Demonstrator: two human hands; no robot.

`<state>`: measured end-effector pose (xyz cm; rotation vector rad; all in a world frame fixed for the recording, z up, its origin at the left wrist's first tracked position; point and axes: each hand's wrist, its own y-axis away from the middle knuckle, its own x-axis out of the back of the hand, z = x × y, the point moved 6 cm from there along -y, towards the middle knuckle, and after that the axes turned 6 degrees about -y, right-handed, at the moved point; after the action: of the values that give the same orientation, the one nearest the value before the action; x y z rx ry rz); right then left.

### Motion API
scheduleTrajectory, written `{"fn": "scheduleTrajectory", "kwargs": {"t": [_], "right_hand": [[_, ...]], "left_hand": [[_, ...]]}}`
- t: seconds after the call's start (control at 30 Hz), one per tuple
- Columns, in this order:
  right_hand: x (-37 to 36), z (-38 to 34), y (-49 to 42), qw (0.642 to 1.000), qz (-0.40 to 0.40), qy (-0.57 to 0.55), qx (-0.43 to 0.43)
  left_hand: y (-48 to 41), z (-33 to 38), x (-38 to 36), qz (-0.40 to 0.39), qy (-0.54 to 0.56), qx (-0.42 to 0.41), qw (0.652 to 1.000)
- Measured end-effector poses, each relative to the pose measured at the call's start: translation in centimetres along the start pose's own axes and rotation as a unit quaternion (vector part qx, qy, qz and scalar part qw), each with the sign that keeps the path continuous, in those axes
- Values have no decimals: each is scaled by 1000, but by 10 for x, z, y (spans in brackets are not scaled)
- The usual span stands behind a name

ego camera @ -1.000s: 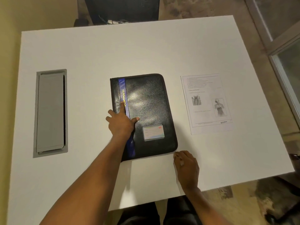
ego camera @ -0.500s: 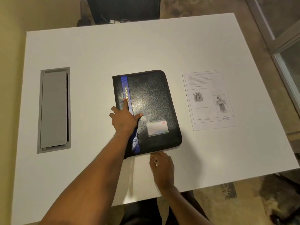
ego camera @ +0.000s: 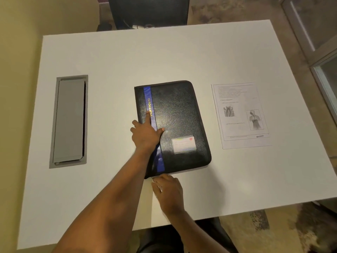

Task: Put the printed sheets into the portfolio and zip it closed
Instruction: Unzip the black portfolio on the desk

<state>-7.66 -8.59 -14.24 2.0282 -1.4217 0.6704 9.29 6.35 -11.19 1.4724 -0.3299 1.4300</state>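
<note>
Head view: left hand (ego camera: 145,136) flat on portfolio (ego camera: 175,125) — right hand (ego camera: 168,191) perhaps pinching its hidden zipper.

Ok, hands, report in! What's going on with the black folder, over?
Left hand flat on closed portfolio. Right hand at its near edge, grip unclear. Printed sheets lie beside it, not in. Nothing blocking.

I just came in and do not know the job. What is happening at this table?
A person is starting on a closed black portfolio. The left hand lies flat on its cover, and the right hand is at its near edge, apparently at the zipper. The printed sheets lie apart on the white table, not yet inside.
</note>
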Motion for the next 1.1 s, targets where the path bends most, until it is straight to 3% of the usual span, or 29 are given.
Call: {"fn": "scheduleTrajectory", "kwargs": {"t": [0.1,0.17,0.23,0.33,0.4,0.53,0.87,1.1], "right_hand": [[55,4,-24,997,81,-21,-4],[107,16,-53,982,175,-58,-34],[149,34,-85,971,211,-60,-92],[168,67,-127,975,95,-52,-194],[170,80,-142,976,35,-39,-211],[171,90,-158,974,4,-60,-220],[225,81,-168,962,117,-87,-233],[250,-14,-150,969,142,-108,-172]], "left_hand": [[1,-9,4,-7,59,0,998],[1,-17,9,0,115,8,993],[0,-25,13,10,150,21,988],[-4,-27,16,10,172,42,984],[-4,-25,18,11,170,54,984],[-7,-16,18,11,171,48,984],[-15,6,13,-4,266,-17,964],[-11,-18,31,-91,350,71,930]]}}
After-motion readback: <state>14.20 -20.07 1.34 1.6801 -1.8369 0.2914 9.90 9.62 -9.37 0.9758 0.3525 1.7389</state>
